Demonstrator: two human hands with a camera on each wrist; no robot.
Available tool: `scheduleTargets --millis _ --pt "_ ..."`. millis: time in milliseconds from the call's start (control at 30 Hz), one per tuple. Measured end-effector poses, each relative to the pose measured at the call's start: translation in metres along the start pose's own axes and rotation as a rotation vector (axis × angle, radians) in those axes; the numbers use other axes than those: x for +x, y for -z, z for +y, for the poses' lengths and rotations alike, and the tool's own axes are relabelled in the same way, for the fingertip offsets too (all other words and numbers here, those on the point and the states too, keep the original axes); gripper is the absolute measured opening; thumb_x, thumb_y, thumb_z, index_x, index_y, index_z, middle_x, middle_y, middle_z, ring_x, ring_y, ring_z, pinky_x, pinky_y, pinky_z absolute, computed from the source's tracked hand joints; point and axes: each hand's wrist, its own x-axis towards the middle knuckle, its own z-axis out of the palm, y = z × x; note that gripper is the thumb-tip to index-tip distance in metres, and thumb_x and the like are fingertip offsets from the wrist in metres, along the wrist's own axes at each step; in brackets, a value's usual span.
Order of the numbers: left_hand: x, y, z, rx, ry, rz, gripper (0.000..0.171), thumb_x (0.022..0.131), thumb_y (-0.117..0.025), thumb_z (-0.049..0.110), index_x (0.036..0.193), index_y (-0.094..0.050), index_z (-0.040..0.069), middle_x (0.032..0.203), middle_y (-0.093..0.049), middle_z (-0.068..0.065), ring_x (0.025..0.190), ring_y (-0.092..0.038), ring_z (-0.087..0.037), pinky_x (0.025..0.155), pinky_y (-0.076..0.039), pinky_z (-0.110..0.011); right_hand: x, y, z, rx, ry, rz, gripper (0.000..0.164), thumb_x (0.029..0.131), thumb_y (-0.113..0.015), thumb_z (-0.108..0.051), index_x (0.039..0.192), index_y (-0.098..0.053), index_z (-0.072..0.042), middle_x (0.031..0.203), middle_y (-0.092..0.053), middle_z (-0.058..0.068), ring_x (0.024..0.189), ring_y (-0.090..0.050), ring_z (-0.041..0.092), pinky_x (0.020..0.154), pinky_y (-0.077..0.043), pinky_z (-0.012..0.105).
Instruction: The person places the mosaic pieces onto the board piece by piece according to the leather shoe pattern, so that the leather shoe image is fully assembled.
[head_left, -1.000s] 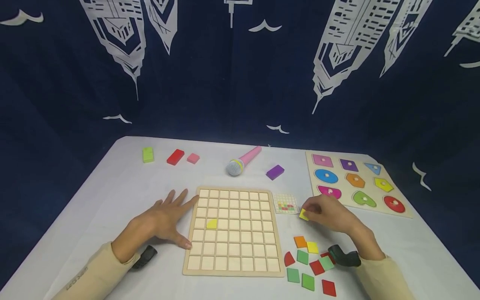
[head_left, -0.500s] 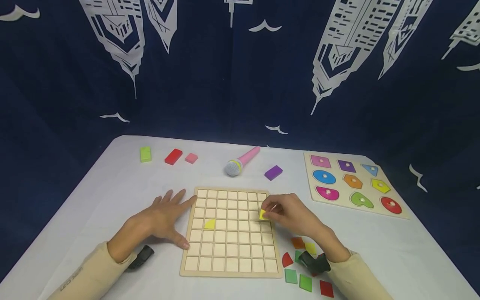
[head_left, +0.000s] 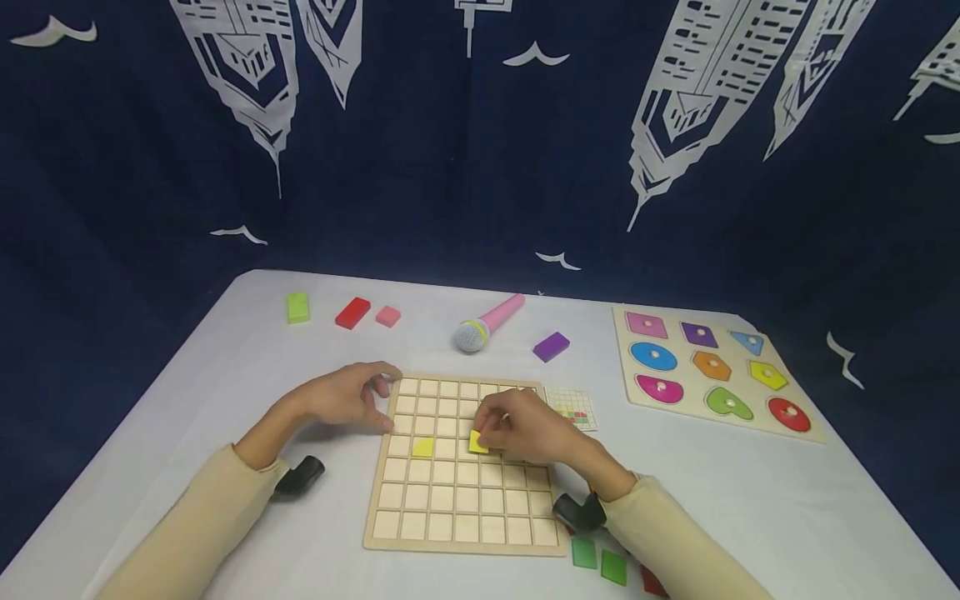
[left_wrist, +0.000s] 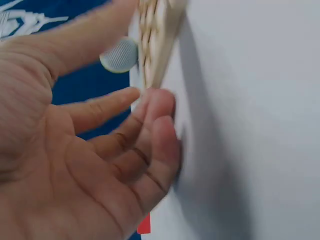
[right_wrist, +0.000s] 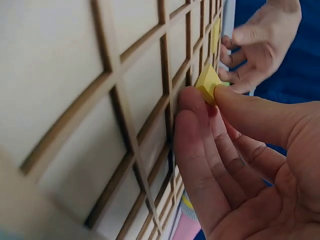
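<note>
My right hand [head_left: 528,429] pinches a small yellow tile [head_left: 477,442] between thumb and fingers, low over the middle of the wooden grid board [head_left: 454,527]. In the right wrist view the held tile [right_wrist: 208,84] is tilted, its edge close to the grid ribs. A yellow tile [head_left: 423,447] with one rounded corner lies in a cell left of it. Along the board's left edge rests my left hand [head_left: 345,396], thumb and index fingertip at the rim, fingers loosely bent. The left wrist view shows the board's side [left_wrist: 164,45] beside these fingertips.
Right of the board lies a pattern card [head_left: 581,407], partly behind my right hand. Green tiles [head_left: 613,568] and red ones show beside my right sleeve. Farther back are a pink toy microphone [head_left: 491,323], a purple block [head_left: 551,347], several other blocks and a shape puzzle [head_left: 693,408].
My right hand has carried the yellow tile leftward from beside the card to over the board's middle. The left hand has shifted up slightly, and its spread fingers have bent.
</note>
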Motion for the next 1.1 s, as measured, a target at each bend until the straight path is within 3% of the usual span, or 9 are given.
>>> scheduleTargets --millis 133,433,867,1100 --pt "0.012 0.002 -0.001 -0.026 0.048 0.01 0.065 0.077 -0.084 0.011 0.134 -0.052 0.004 0.106 -0.059 -0.009 0.086 -0.055 -0.02 0.079 -0.044 -0.032 0.006 -0.005 -0.001 -0.004 -0.024 -0.003 0.009 0.085 -0.074 -0.003 0.09 -0.07 -0.009 0.079 -0.069 -0.004 0.072 -0.059 0.005 0.071 -0.049 0.023" --pt "0.019 0.0 0.002 0.044 0.1 0.026 0.073 0.075 -0.086 0.01 0.138 -0.049 0.004 0.102 -0.06 -0.006 0.088 -0.053 -0.02 0.08 -0.043 -0.034 0.007 -0.012 -0.01 -0.072 -0.012 0.004 0.006 0.084 -0.073 -0.002 0.085 -0.071 -0.008 0.073 -0.067 -0.005 0.067 -0.057 0.004 0.068 -0.049 0.024" --pt "0.019 0.0 0.001 0.045 0.094 0.013 0.072 0.075 -0.086 0.01 0.136 -0.049 0.003 0.102 -0.059 -0.008 0.087 -0.053 -0.021 0.079 -0.043 -0.033 0.002 -0.021 -0.018 -0.173 -0.002 0.05 0.01 0.085 -0.073 -0.001 0.088 -0.072 -0.011 0.079 -0.067 -0.003 0.073 -0.057 0.007 0.07 -0.049 0.024" --pt "0.021 0.002 0.001 0.043 0.082 0.009 0.071 0.076 -0.086 0.011 0.136 -0.049 0.004 0.103 -0.058 -0.008 0.089 -0.053 -0.022 0.079 -0.043 -0.034 -0.005 -0.018 -0.019 -0.186 -0.028 0.049 0.013 0.089 -0.071 -0.004 0.099 -0.074 -0.011 0.087 -0.07 -0.005 0.078 -0.059 0.006 0.073 -0.05 0.025"
